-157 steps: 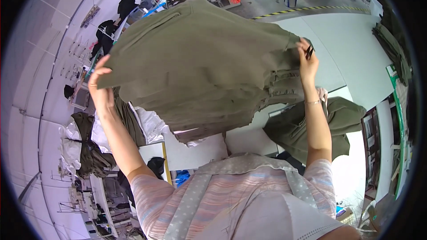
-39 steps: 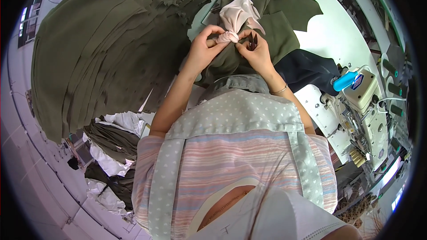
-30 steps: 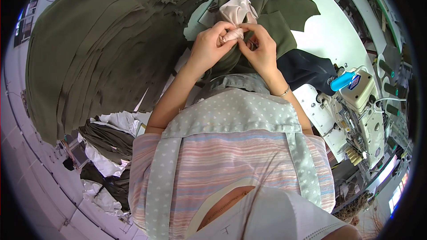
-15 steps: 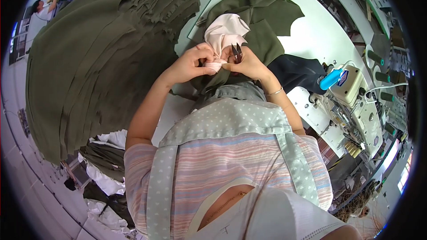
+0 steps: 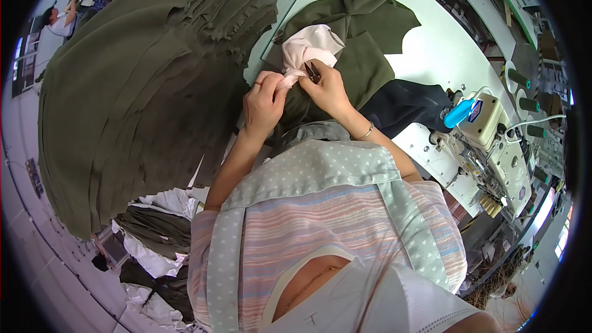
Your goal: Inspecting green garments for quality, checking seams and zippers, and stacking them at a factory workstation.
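A pale pink cloth (image 5: 306,44) lies bunched on olive-green fabric (image 5: 370,49) in front of me. My left hand (image 5: 263,103) is closed, pinching a twisted, tied-looking end of the cloth between thumb and fingers. Close beside it, my right hand (image 5: 327,89) has its thumb and fingertips on the same gathered part. Small dark thread snips (image 5: 312,73) sit in the right hand, their points sticking up past the fingers. The finger grip on the snips' handle is mostly hidden.
A large stack of olive-green cut pieces (image 5: 142,92) hangs at my left. To the right stands a sewing machine (image 5: 484,123) with a blue part, near dark cloth (image 5: 410,103) and green thread cones (image 5: 529,105). Another person (image 5: 60,23) works far left.
My left hand has turned more upright and pulled in slightly, its elbow closer to me. The pink cloth's gathered end is more tightly twisted, and the right hand has shifted slightly left.
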Motion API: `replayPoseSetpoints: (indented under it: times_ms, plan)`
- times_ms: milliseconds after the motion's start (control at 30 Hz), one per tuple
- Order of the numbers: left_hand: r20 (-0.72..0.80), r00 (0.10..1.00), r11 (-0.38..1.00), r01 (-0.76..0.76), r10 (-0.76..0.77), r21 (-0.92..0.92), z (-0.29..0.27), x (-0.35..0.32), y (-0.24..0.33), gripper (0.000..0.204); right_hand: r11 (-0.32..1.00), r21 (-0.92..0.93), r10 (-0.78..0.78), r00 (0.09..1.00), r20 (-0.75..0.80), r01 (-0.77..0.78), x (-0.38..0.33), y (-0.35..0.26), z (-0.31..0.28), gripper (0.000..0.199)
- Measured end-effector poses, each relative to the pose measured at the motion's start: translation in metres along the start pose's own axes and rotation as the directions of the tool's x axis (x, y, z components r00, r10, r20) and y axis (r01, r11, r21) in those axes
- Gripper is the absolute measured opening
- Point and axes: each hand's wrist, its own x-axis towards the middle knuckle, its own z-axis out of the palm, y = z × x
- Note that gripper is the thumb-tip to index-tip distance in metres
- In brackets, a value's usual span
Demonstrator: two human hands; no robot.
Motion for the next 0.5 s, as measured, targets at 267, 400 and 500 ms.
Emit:
replayPoseSetpoints:
  times_ms: [267, 400, 500]
  plan:
    - [0.016, 0.762, 0.222, 0.208, -0.647, -0.952, 0.016, 0.000, 0.005, 0.020, 0.901, 0.292, 0.288, 0.946, 0.150, -0.321, 0.002, 0.010, 0.007, 0.019]
    - [0.309, 0.845, 0.245, 0.442, -0.436, -0.863, 0.008, -0.005, 0.005, 0.013, 0.953, 0.111, -0.273, 0.959, -0.080, 0.281, -0.001, 0.000, 0.008, 0.019]
    - [0.331, 0.891, 0.915, 0.375, -0.311, -0.150, -0.010, 0.002, 0.000, 0.012, 0.986, 0.084, -0.156, 0.982, 0.107, 0.147, 0.002, 0.003, -0.006, 0.024]
